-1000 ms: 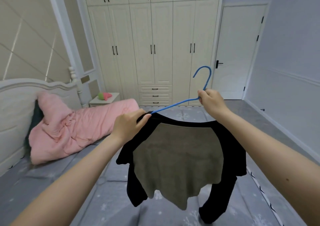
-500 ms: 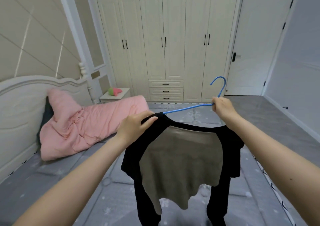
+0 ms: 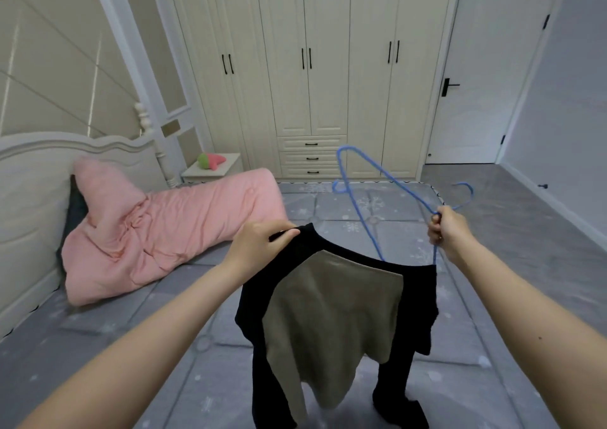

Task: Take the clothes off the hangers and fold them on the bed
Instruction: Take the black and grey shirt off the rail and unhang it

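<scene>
A long-sleeved shirt (image 3: 331, 323) with an olive-brown body and black sleeves hangs in the air over the grey bed (image 3: 138, 336). My left hand (image 3: 259, 244) pinches its black collar at the left shoulder. My right hand (image 3: 448, 231) grips the neck of a blue wire hanger (image 3: 368, 198) just below its hook. The hanger is tilted, with its left end sticking up free of the shirt. Its right end still reaches down inside the collar at the right shoulder. The sleeve ends trail on the mattress.
A rumpled pink duvet (image 3: 164, 228) lies against the white headboard (image 3: 49, 152) at the left. Behind the bed stand a cream wardrobe (image 3: 308, 67), a small nightstand (image 3: 213, 172) with a pink and green toy, and a white door (image 3: 473, 83). Grey floor runs along the right.
My right hand has pulled the hanger up and to the right, so its left end has come out of the collar. My left hand has kept hold of the shirt's shoulder.
</scene>
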A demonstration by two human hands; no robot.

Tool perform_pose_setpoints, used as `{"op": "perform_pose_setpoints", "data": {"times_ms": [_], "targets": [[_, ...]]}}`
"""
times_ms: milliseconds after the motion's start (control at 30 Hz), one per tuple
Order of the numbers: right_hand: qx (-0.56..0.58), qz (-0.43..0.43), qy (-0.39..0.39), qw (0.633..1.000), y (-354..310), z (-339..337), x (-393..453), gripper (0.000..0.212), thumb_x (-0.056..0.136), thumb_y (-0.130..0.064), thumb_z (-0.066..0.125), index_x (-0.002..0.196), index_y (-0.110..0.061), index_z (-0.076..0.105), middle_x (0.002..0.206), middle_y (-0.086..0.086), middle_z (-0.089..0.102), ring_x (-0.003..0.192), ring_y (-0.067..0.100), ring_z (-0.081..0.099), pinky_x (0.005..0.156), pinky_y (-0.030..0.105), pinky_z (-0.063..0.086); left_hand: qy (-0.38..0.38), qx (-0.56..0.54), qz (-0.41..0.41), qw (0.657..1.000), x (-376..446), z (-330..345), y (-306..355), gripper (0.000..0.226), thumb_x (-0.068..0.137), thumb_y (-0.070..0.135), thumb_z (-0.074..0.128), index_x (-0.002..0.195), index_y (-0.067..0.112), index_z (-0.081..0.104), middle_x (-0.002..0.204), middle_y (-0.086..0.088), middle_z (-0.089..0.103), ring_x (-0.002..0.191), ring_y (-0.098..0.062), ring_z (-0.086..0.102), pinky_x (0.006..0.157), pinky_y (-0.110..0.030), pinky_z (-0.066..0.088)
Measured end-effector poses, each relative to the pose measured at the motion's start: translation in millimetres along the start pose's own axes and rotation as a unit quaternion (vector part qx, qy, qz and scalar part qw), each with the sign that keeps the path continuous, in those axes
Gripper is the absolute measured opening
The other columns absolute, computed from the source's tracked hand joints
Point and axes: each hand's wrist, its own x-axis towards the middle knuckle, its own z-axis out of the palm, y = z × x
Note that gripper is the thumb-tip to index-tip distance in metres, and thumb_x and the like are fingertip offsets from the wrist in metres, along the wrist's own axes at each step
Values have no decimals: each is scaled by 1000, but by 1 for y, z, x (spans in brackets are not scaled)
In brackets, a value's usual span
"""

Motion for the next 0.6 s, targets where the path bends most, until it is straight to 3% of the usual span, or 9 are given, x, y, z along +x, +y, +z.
{"op": "perform_pose_setpoints", "data": {"times_ms": [100, 200, 400, 500, 600], "targets": [[82, 47, 0, 996, 6, -6, 17, 35, 96, -24, 27, 62, -21, 29, 29, -5, 25, 25, 10, 19, 46, 26, 22, 9, -13, -9, 1000, -2, 5, -9, 12, 85, 18, 70, 94, 14, 76, 94, 5, 74, 88, 1, 64, 82, -27, 51], [168, 64, -36, 983, 15, 19, 22, 37, 98, -26, 29, 61, -21, 29, 30, -5, 25, 25, 8, 18, 36, 17, 20, -19, -5, -4, 1000, 3, 18, -10, 13, 85, 21, 69, 93, 14, 76, 95, 5, 74, 89, 4, 61, 81, -24, 50], [352, 58, -71, 931, 22, 53, 31, 46, 103, -40, 21, 62, -19, 31, 35, -7, 28, 30, 9, 23, 48, 22, 21, -100, 14, -16, 995, 7, 47, -34, 19, 85, 33, 62, 90, 21, 75, 89, 11, 74, 83, -4, 67, 74, -33, 52], [380, 33, -57, 923, 24, 57, 42, 46, 103, -40, 21, 63, -19, 31, 35, -7, 29, 30, 9, 24, 48, 22, 22, -126, 17, -37, 991, 5, 56, -46, 22, 84, 39, 58, 89, 26, 74, 88, 14, 73, 83, -3, 66, 73, -33, 52], [327, 16, -53, 943, 20, 61, 53, 46, 103, -40, 23, 63, -19, 32, 37, -7, 29, 33, 9, 23, 47, 22, 21, -144, 17, -51, 988, 3, 63, -58, 25, 79, 43, 56, 89, 28, 74, 89, 12, 73, 86, -6, 67, 75, -33, 52]]}}
